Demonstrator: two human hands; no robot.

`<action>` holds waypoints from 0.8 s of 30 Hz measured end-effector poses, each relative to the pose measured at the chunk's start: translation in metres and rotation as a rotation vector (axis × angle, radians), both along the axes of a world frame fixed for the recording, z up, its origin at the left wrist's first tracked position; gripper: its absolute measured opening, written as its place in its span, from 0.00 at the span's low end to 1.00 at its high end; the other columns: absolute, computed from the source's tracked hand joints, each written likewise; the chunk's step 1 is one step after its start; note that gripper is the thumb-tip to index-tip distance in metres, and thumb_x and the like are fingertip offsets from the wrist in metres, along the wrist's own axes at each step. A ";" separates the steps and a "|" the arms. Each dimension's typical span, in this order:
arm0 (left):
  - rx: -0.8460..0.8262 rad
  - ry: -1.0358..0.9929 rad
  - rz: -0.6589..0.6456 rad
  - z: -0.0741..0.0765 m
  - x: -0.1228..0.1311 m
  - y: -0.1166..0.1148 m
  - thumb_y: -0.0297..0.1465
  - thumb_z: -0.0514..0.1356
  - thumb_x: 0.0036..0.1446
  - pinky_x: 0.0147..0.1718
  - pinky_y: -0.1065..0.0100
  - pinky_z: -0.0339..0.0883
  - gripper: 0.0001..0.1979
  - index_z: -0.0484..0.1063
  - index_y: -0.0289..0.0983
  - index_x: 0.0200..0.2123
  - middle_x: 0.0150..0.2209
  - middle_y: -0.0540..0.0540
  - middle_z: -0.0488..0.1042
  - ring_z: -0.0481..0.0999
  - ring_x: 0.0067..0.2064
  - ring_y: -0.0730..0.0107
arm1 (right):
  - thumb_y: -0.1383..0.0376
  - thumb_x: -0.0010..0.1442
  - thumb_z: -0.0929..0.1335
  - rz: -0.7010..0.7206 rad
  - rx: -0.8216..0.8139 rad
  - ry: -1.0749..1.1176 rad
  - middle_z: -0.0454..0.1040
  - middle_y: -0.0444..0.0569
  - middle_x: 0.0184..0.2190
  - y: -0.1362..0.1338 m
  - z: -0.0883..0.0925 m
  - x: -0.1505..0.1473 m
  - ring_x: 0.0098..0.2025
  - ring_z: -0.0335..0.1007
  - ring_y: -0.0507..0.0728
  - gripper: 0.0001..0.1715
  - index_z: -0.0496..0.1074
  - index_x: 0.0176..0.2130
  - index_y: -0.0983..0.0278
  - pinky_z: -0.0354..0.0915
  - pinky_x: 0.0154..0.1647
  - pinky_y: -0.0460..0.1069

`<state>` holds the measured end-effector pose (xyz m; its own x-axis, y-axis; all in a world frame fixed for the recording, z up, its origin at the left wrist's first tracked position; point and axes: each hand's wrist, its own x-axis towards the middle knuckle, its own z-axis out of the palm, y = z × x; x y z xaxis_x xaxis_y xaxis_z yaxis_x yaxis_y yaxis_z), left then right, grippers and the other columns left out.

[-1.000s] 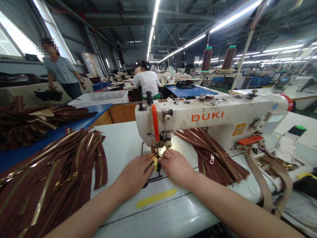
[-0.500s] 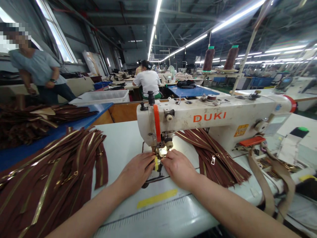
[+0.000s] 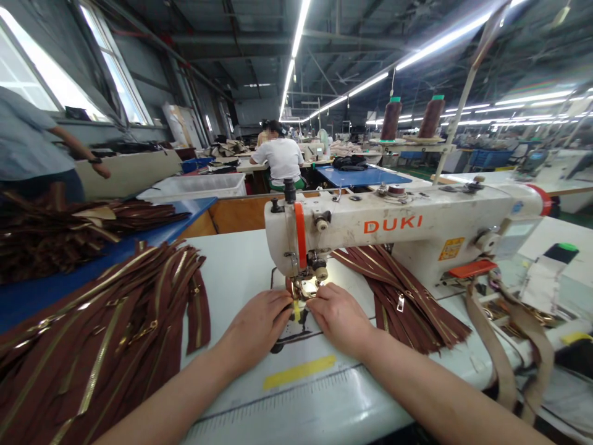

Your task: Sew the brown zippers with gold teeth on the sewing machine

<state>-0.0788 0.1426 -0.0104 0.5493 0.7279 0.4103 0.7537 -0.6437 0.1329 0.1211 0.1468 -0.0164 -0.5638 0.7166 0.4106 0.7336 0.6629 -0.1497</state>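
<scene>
Background co-worker (image 3: 30, 145) has moved left; fingers (image 3: 280, 301) bunch at the sewing machine (image 3: 345, 213), grip unclear.

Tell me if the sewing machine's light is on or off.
On: a bright glow shows under the machine, close to the left hand and right hand.

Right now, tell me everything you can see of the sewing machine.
The sewing machine is off-white, scuffed and metal-looking, standing upright on the pale table. Its long arm carries orange DUKI lettering; an orange strip runs down its head, and its right end is red. Brown zippers lie beneath the arm. Light glows near the needle area, where the left hand and right hand are close; whether either touches the machine is unclear.
</scene>
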 end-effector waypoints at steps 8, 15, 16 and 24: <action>-0.125 0.017 -0.052 0.014 -0.018 -0.071 0.25 0.52 0.60 0.49 0.61 0.67 0.11 0.70 0.37 0.44 0.42 0.45 0.75 0.72 0.45 0.65 | 0.71 0.62 0.61 0.057 -0.012 0.135 0.71 0.50 0.30 -0.004 -0.005 -0.002 0.37 0.64 0.57 0.12 0.74 0.35 0.65 0.62 0.39 0.50; -0.087 0.446 -0.112 0.038 -0.002 -0.036 0.24 0.56 0.56 0.49 0.62 0.65 0.12 0.71 0.34 0.43 0.46 0.41 0.73 0.71 0.49 0.61 | 0.71 0.62 0.60 0.171 0.012 0.181 0.72 0.52 0.33 -0.008 -0.022 0.003 0.38 0.68 0.58 0.14 0.73 0.39 0.65 0.66 0.40 0.52; -0.094 0.483 -0.121 0.040 0.000 -0.032 0.24 0.57 0.54 0.47 0.62 0.66 0.10 0.72 0.34 0.41 0.44 0.42 0.74 0.72 0.46 0.61 | 0.70 0.63 0.59 0.184 0.040 0.187 0.72 0.52 0.33 -0.008 -0.024 0.005 0.38 0.69 0.58 0.14 0.73 0.39 0.65 0.67 0.40 0.52; -0.187 0.607 -0.116 0.042 0.006 -0.032 0.27 0.58 0.52 0.36 0.64 0.69 0.12 0.72 0.35 0.41 0.41 0.43 0.74 0.74 0.43 0.59 | 0.58 0.63 0.60 0.255 0.271 0.250 0.77 0.50 0.33 -0.004 -0.037 0.017 0.35 0.75 0.56 0.17 0.76 0.37 0.60 0.73 0.36 0.46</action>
<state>-0.0731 0.1104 0.0319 0.7230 0.6791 -0.1266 0.6570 -0.7326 -0.1776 0.1379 0.1425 -0.0538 -0.5679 0.4154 0.7106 0.5050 0.8576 -0.0978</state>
